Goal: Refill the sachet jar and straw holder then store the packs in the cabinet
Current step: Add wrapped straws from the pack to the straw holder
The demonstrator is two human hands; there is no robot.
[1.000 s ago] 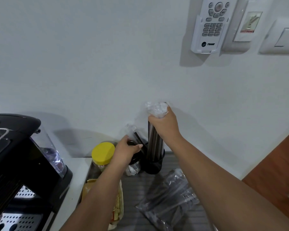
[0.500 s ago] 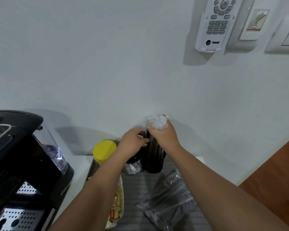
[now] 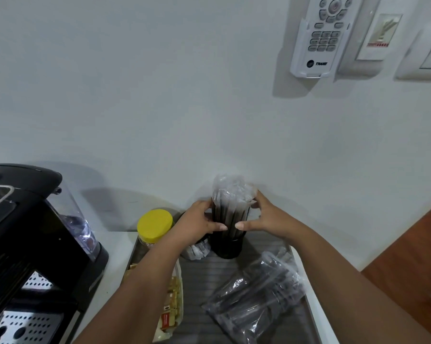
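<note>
Grey ribbed tray [image 3: 204, 281] — straw holder [image 3: 228, 248], yellow-lidded jar [image 3: 155, 225], straw pack [image 3: 256, 294], sachet pack [image 3: 171, 309]

Straw holder [image 3: 226, 247] right of jar [image 3: 155, 227], behind straw pack [image 3: 256, 296]

You see soft, even light from above; the wall remote [image 3: 321, 37] casts a shadow down-left. Glare marks the straw pack [image 3: 256, 297]. Edges bow from wide-angle distortion; detail is slightly soft.
</note>
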